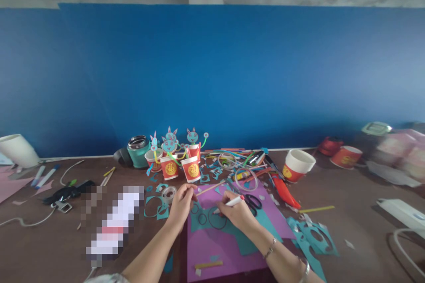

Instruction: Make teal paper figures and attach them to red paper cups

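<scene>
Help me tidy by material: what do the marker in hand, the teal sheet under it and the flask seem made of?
Marker: likely hard plastic, from its smooth white barrel.
Teal sheet: probably paper or thin card, matte and flat.
Flask: the shiny silvery rim suggests metal; the smooth body could be painted metal or plastic.

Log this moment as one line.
right hand: holding white marker over drawn circle | left hand: beside teal paper, grip unclear | under teal paper: purple sheet | nearby: black-handled scissors

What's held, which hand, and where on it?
Marker, in the right grip, held toward its writing tip, red end free. Left grip: can't tell whether it holds anything.
</scene>
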Available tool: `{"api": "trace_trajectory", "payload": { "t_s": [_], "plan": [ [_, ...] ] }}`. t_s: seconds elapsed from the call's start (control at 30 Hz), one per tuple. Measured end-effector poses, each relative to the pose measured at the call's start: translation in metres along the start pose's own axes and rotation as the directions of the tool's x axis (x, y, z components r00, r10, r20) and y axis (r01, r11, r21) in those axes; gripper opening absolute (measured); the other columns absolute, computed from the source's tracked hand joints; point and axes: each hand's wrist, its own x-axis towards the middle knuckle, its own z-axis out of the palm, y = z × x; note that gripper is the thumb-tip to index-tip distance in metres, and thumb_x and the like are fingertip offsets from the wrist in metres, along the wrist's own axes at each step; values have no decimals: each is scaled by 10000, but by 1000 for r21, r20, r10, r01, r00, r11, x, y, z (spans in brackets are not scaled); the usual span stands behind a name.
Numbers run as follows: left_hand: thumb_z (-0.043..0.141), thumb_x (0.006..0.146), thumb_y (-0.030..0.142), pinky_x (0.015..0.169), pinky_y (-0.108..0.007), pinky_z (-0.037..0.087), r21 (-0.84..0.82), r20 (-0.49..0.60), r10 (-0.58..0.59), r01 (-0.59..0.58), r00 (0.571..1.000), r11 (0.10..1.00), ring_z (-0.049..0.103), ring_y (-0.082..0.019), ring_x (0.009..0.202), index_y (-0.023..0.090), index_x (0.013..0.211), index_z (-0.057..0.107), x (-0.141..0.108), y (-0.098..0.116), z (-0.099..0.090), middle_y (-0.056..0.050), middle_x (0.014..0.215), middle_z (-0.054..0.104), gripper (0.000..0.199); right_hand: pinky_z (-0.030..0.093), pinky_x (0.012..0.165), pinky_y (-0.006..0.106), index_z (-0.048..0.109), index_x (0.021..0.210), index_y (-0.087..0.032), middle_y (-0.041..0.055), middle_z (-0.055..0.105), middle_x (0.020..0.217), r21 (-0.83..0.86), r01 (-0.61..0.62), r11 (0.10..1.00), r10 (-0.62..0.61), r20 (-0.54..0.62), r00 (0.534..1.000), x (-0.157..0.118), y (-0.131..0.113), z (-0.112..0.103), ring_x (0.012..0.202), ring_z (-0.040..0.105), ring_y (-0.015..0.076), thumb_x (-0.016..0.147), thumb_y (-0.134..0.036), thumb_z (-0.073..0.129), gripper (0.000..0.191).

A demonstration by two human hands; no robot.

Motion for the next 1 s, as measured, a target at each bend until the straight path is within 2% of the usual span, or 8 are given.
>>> {"api": "trace_trajectory", "payload": {
  "t_s": [0.4, 0.63, 1.0],
  "plan": [
    [574, 731, 390, 356, -160, 160, -1, 11, -1, 1, 1000, 1000, 289, -25, 335, 161, 815, 555, -1, 1, -1, 58, 530, 514, 244, 276, 390, 198, 387, 505, -219, -66, 474, 397, -57, -24, 998, 22, -29, 999, 3, 5, 2, 405, 420, 103, 611, -198, 496, 154],
    [547, 729, 380, 357, -158, 163, 29, 5, -6, 6, 1000, 1000, 288, -34, 350, 159, 827, 545, 1, -1, -2, 59, 534, 514, 241, 264, 372, 189, 384, 507, -216, -74, 485, 378, -71, -50, 996, 50, 6, 999, 4, 10, 2, 377, 426, 92, 596, -175, 482, 139],
    [521, 740, 377, 350, -157, 158, 41, 18, 9, -9, 1000, 999, 277, -30, 346, 160, 835, 535, 1, -3, -2, 64, 543, 509, 237, 305, 376, 182, 394, 517, -216, -67, 529, 389, -69, -48, 996, 51, 41, 998, 3, 9, 3, 405, 513, 108, 624, -171, 494, 153]
  ]
}}
